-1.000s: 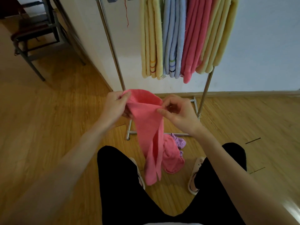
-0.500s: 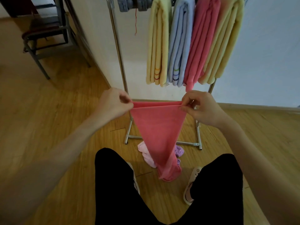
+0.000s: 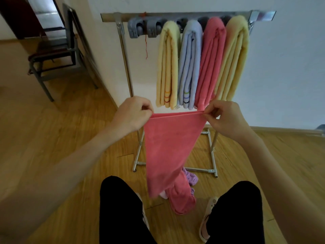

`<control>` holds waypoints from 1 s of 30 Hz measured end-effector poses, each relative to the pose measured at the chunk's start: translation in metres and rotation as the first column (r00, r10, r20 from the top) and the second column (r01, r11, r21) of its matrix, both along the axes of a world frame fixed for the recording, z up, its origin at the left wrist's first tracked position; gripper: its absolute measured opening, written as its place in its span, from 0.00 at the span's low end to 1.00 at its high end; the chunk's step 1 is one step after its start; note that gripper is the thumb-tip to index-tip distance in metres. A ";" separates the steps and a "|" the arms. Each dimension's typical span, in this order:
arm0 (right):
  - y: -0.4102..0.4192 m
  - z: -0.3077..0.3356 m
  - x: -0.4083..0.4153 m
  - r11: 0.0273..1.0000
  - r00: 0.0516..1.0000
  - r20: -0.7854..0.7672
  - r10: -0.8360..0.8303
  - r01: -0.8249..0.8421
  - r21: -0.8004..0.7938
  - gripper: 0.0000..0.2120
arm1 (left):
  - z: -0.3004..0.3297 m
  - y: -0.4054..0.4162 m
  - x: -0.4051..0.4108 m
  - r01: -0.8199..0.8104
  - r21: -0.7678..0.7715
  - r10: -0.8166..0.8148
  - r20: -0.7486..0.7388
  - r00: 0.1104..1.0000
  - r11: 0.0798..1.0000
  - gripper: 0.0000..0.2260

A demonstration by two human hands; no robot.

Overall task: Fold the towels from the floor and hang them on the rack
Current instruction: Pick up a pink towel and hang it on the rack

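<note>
- The rack (image 3: 125, 55) stands against the wall, and four folded towels hang on its top bar: yellow towel (image 3: 168, 67), blue towel (image 3: 190, 66), pink hanging towel (image 3: 211, 62) and a second yellow towel (image 3: 233, 59).
- The pink towel (image 3: 168, 143) hangs in front of the rack, between the person's knees. Its top edge runs level from left to right, and its long axis points down to the floor.
- The lower end looks twisted and narrow and seems to rest on the floor, so I think the fold may come out uneven.
- More towels, among them a purple towel (image 3: 190, 178), lie on the floor just behind it and might catch on it.
- The left hand (image 3: 133, 115) pinches the left top corner; the right hand (image 3: 226, 117) pinches the right one. If one pinch slips, the doubled edge could come apart.
</note>
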State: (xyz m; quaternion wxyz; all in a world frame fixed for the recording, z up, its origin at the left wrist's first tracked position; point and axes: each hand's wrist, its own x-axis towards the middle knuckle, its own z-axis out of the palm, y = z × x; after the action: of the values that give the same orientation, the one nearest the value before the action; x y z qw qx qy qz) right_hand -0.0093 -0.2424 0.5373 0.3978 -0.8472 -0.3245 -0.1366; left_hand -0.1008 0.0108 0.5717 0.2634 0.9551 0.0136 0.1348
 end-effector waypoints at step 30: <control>0.021 -0.052 -0.002 0.996 0.993 -0.083 -0.083 0.084 0.003 0.07 | -0.037 -0.044 0.003 0.699 0.569 -0.832 -0.046 0.552 0.432 0.10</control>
State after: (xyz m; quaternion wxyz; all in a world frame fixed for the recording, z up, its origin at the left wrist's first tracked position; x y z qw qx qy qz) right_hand -0.0111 -0.2211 0.4854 0.4078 -0.8636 -0.2715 -0.1188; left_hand -0.0974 -0.0329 0.5348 0.0228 0.8617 -0.4943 0.1124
